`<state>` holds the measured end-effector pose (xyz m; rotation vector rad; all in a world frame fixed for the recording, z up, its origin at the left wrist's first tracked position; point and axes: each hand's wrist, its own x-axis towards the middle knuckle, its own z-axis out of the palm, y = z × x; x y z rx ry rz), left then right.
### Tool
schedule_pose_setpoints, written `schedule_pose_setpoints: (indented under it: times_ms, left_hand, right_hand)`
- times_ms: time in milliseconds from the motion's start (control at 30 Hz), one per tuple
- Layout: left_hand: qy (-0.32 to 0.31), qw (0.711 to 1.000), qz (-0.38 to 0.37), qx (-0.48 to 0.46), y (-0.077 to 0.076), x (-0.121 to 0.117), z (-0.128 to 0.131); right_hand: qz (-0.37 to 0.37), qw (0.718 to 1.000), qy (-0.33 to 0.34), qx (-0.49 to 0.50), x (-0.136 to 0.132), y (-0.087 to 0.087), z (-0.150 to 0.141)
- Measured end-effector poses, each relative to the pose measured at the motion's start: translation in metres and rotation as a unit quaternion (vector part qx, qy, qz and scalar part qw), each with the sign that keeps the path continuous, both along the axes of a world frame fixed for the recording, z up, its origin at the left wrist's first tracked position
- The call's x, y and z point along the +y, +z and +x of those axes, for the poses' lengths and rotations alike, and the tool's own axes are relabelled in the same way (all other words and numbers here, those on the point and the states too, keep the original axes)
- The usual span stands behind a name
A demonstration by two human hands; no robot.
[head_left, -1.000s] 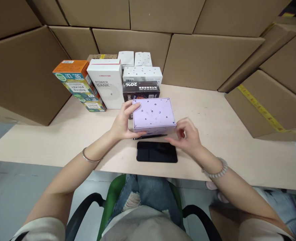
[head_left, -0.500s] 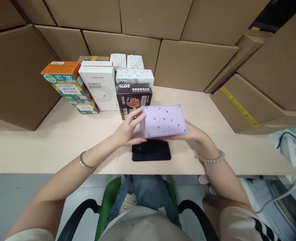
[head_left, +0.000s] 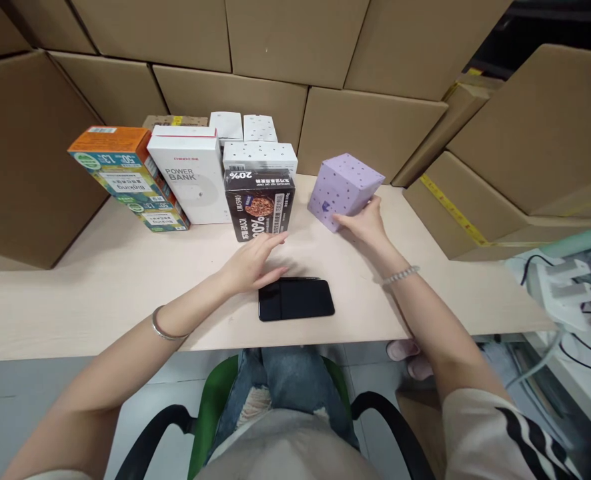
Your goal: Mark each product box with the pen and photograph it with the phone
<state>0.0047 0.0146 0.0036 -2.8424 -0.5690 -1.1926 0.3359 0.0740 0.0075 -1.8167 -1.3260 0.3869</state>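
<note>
The purple box (head_left: 343, 190) – pale lilac, flecked with small dark marks, a deeper purple patch low on one face – is angled right of the black box (head_left: 259, 207), grasped by the right hand (head_left: 368, 223). The left hand (head_left: 255, 263), fingers loosely parted, holds nothing at the far left of the phone (head_left: 298, 299).

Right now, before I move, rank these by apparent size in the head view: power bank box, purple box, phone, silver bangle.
Largest: power bank box
Middle, unranked: purple box and phone; they look close, and the phone is nearer the camera
Smallest: silver bangle
</note>
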Motion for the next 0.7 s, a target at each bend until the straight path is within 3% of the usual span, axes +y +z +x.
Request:
schedule_pose_setpoints:
  times_ms: [67,167,400,567,700]
  left_hand:
    - [0.004,1.000,-0.008,-0.004,-0.001,-0.001,0.001]
    - [0.005,1.000,-0.022,-0.008,-0.003,-0.001,0.001]
    - [0.011,1.000,-0.025,-0.007,-0.001,0.000,0.000]
    - [0.007,0.999,-0.006,-0.051,0.003,-0.001,0.000]
    - [0.068,0.986,0.021,-0.149,0.001,0.000,-0.003]
  right_hand:
    - [-0.021,0.996,-0.087,-0.019,0.017,0.003,-0.021]
    - [-0.009,0.986,-0.166,-0.029,0.044,0.005,-0.052]
    - [-0.019,0.978,-0.206,-0.002,0.081,0.005,-0.081]
    - [-0.078,0.980,-0.178,0.053,0.072,0.012,-0.073]
    - [-0.080,0.990,-0.096,0.058,0.030,0.006,-0.072]
